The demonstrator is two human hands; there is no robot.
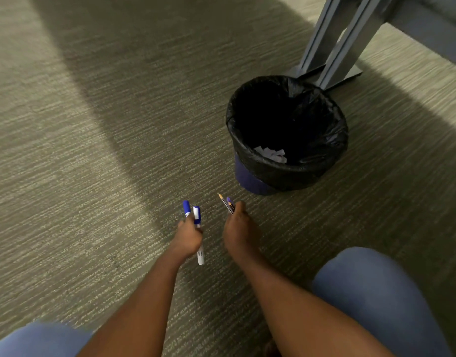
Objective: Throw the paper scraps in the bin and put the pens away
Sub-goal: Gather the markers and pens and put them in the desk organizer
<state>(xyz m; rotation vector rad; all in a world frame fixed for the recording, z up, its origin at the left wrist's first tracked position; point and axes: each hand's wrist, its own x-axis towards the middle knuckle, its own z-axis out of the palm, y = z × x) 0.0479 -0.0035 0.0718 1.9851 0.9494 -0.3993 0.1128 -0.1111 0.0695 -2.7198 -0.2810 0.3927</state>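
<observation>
My left hand (pixel 189 237) is closed around two white markers with blue caps (pixel 196 215), caps pointing away from me. To its right, my right hand (pixel 239 234) grips a few thin pens (pixel 228 203), tips pointing up and away. Both hands hover over the carpet, just short of a blue bin lined with a black bag (pixel 286 171). White paper scraps (pixel 270 153) lie at the bottom of the bin.
Grey metal table legs (pixel 345 42) stand on the carpet right behind the bin. My knees in blue jeans show at the bottom left (pixel 36 341) and bottom right (pixel 371 292). Grey-green carpet (pixel 93 150) spreads out to the left.
</observation>
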